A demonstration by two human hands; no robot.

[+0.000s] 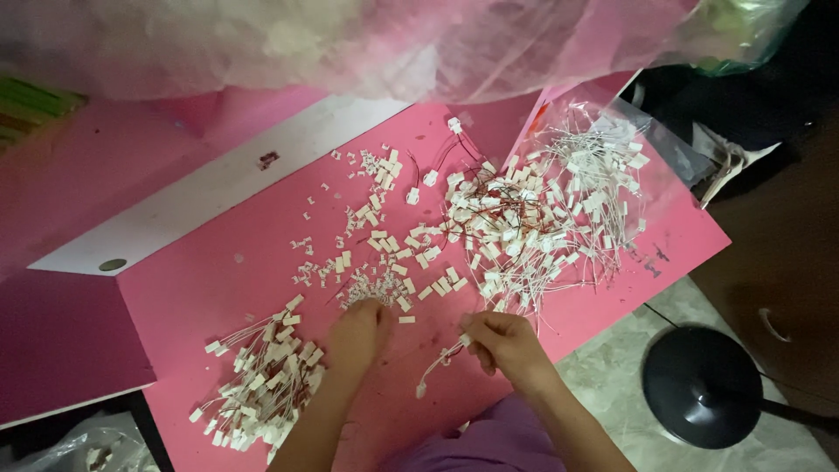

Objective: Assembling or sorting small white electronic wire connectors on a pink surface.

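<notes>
connectors, small and white, lie scattered (376,236) across our pink worktop (218,288). our left hand (360,330) rests fingers-down on a little heap of them, fingertips bunched together as if pinching one, though we cannot tell which. our right hand (502,341) is closed in a pinch on a white-ended wire lead (441,360) that hangs down toward us over the worktop. a finished bundle of leads (262,380) lies just left of our left arm. a larger tangled pile of wires (533,218) sits beyond, partly on a clear plastic bag (664,153).
</notes>
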